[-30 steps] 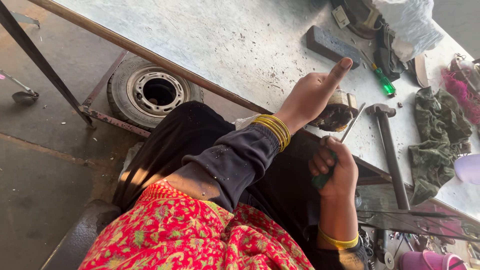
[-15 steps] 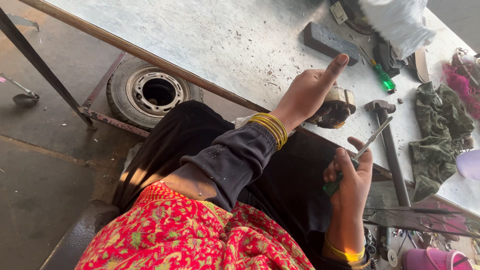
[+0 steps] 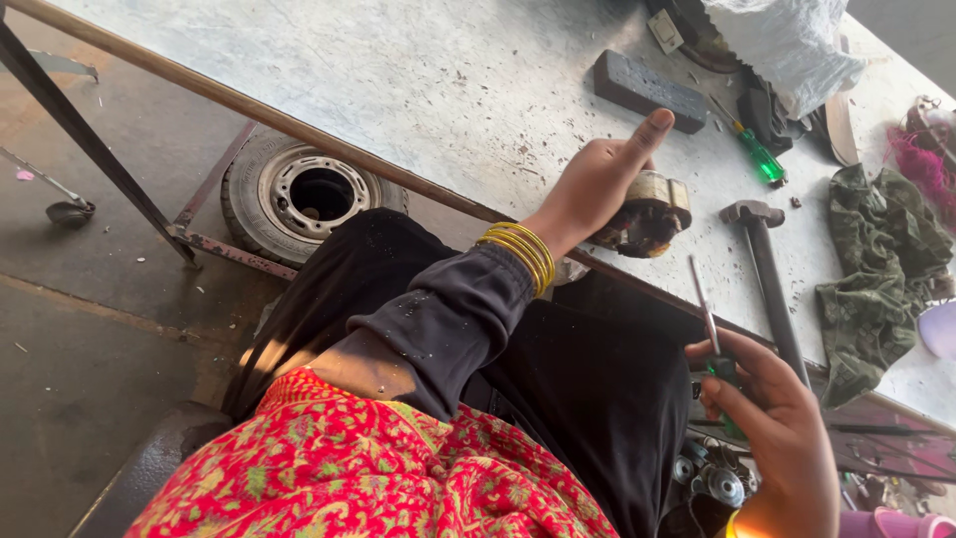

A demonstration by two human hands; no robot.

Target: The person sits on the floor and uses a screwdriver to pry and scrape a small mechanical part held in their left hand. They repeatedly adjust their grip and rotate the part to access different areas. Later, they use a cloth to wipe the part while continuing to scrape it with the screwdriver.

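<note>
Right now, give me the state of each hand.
Left hand: closed on a rusty metal part, thumb up.
Right hand: gripping a green-handled screwdriver.

The left hand [image 3: 597,184] covers much of the metal part [image 3: 647,214], so its shape stays unclear. The right hand [image 3: 782,438] hides most of the screwdriver [image 3: 709,329] handle; its wrist runs off the bottom edge. The bag [image 3: 787,40] is cropped at the top.

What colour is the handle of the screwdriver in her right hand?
Green, seen in the head view: the screwdriver sits in the right hand.
</note>
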